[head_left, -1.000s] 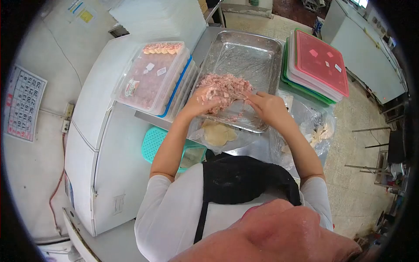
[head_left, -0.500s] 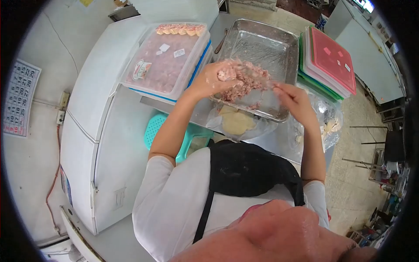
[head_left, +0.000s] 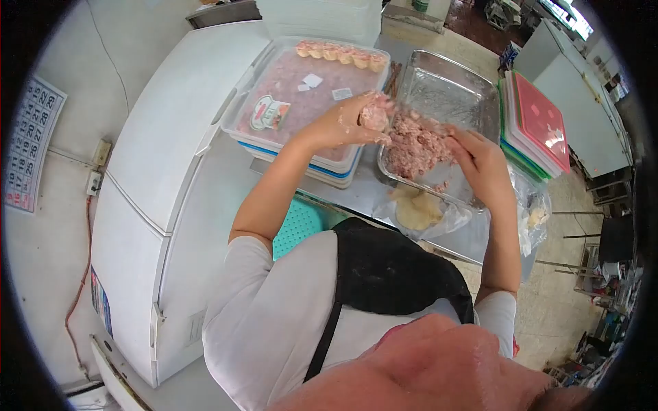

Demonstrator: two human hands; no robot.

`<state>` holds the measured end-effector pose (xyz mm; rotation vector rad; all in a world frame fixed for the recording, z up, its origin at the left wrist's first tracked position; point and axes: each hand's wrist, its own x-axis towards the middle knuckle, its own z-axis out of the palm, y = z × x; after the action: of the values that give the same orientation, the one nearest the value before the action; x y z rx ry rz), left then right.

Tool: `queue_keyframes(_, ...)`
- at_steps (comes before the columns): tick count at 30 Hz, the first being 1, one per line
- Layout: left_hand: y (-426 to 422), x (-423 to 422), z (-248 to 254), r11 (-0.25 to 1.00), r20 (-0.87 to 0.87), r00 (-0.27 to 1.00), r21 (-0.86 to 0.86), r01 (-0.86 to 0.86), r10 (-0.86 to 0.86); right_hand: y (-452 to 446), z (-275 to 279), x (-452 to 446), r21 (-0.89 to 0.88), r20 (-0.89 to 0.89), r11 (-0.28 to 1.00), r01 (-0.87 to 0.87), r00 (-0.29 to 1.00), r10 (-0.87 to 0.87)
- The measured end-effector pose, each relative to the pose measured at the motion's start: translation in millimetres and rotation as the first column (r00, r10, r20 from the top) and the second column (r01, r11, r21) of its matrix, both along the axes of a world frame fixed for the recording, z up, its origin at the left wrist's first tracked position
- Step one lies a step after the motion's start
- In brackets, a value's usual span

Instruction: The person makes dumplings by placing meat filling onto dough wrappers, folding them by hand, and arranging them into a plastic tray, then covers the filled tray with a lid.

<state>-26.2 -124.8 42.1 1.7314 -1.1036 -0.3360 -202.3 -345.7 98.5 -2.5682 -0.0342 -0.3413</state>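
My left hand [head_left: 353, 123], its fingers curled, holds a dumpling [head_left: 375, 118] with pink minced meat at its top, over the edge of the container. My right hand [head_left: 476, 161] is closed around a thin utensil, mostly hidden and blurred, beside the meat. Pink minced meat [head_left: 418, 147] is heaped in the near left part of a metal tray [head_left: 452, 82]. Just in front of the tray, a stack of pale round wrappers [head_left: 418, 209] lies on clear plastic. To the left, a row of filled dumplings [head_left: 343, 55] lines the far edge of a plastic container [head_left: 233, 116].
Stacked colored lids [head_left: 541, 113] stand right of the tray. Clear plastic with pale pieces [head_left: 538, 218] lies at the table's right end. A white chest freezer [head_left: 171, 137] is on the left, with a turquoise stool [head_left: 298, 222] below the table.
My left hand has moved right along with the camera's shift and lifted the dumpling toward the container's edge. My right hand has stayed near the meat, its utensil now harder to see.
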Motion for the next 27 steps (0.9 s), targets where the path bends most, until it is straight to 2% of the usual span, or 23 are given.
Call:
queue_keyframes(3,17.2,10.5,6.2,1.000,0.059,0.998,0.003,0.018,-0.018,30.0,-22.7,13.6,-0.057,0.156,0.996,-0.072,0.984,0.080)
queue_keyframes(7,39.4,50.2,-1.2,0.992,0.091,0.996,0.126,0.005,-0.016,39.9,-59.3,36.8,-0.051,0.018,0.999,-0.015,1.000,0.016)
queue_keyframes(9,57.5,79.1,-6.2,0.985,0.069,0.997,0.174,0.022,-0.034,35.2,-63.6,33.3,0.086,-0.014,0.994,0.063,0.998,-0.062)
queue_keyframes(12,89.0,109.2,8.9,0.956,0.090,0.994,0.281,-0.087,0.065,5.4,-100.2,12.3,0.271,-0.021,0.937,0.219,0.975,-0.222)
queue_keyframes(13,99.6,132.3,-0.5,0.961,0.106,0.990,0.249,-0.116,0.092,-5.7,-112.7,1.9,0.315,-0.056,0.909,0.273,0.961,-0.270)
queue_keyframes(15,115.0,182.2,-27.5,0.967,0.135,0.980,0.190,-0.169,0.145,-12.9,-121.8,-20.7,0.475,-0.215,0.768,0.430,0.903,-0.372)
queue_keyframes(17,113.1,199.4,-6.4,0.880,0.424,0.879,0.305,-0.363,0.216,-11.1,-140.7,-46.5,0.623,-0.260,0.566,0.540,0.825,-0.501)
queue_keyframes(18,109.3,205.0,1.2,0.820,0.560,0.798,0.336,-0.464,0.222,-3.7,-139.5,-52.5,0.630,-0.284,0.535,0.563,0.808,-0.516)
queue_keyframes(20,98.1,229.7,-5.8,0.816,0.563,0.776,0.282,-0.505,0.286,8.9,-137.6,-57.6,0.644,-0.328,0.468,0.605,0.771,-0.545)
queue_keyframes(24,73.5,265.8,-24.8,0.772,0.678,0.679,0.259,-0.581,0.283,20.8,-144.6,-55.3,0.628,-0.334,0.503,0.594,0.790,-0.515)
queue_keyframes(27,70.9,276.4,-33.7,0.864,0.577,0.782,0.245,-0.439,0.234,27.2,-143.7,-49.6,0.610,-0.314,0.539,0.581,0.801,-0.509)
